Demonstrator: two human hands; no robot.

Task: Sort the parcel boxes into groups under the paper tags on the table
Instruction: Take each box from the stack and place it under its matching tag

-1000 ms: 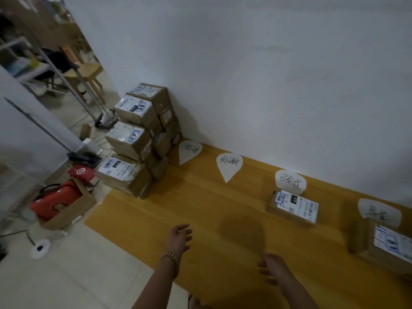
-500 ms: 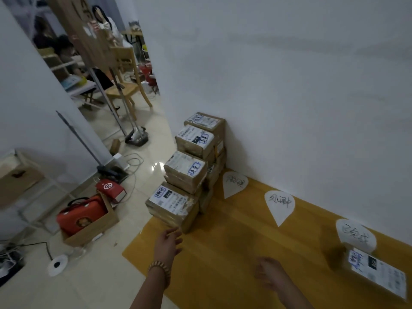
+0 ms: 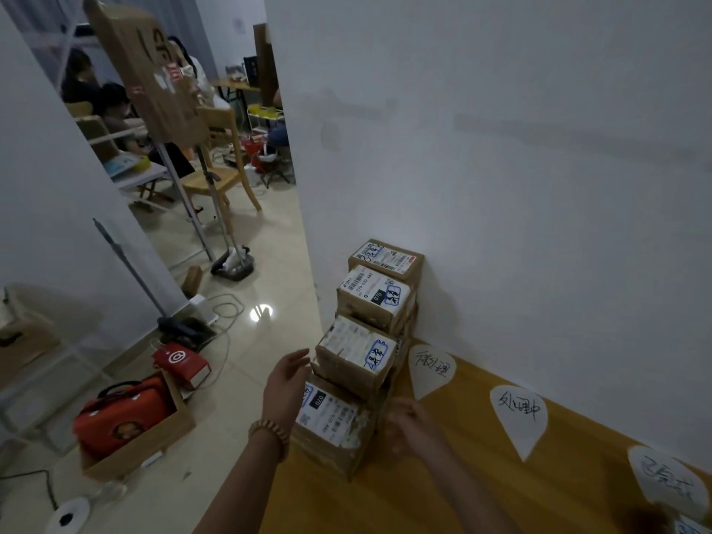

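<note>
Stepped stack of parcel boxes point(image 3: 366, 352) at the desk point(image 3: 443, 491) corner against the wall. Left hand point(image 3: 287, 383), fingers spread and empty, flanks the second-lowest box; right hand point(image 3: 414, 429), blurred, fingers loosely spread, lies just beside the lowest box.

We see brown cardboard parcel boxes point(image 3: 356, 360) with white labels, stacked stepwise at the yellow wooden tabletop's point(image 3: 443, 495) end; white teardrop paper tags point(image 3: 518, 416) lie along the wall.

Both forearms extended forward, left hand point(image 3: 287, 383) open with fingers spread, right hand point(image 3: 414, 427) blurred, fingers loosely curled, empty.
</note>
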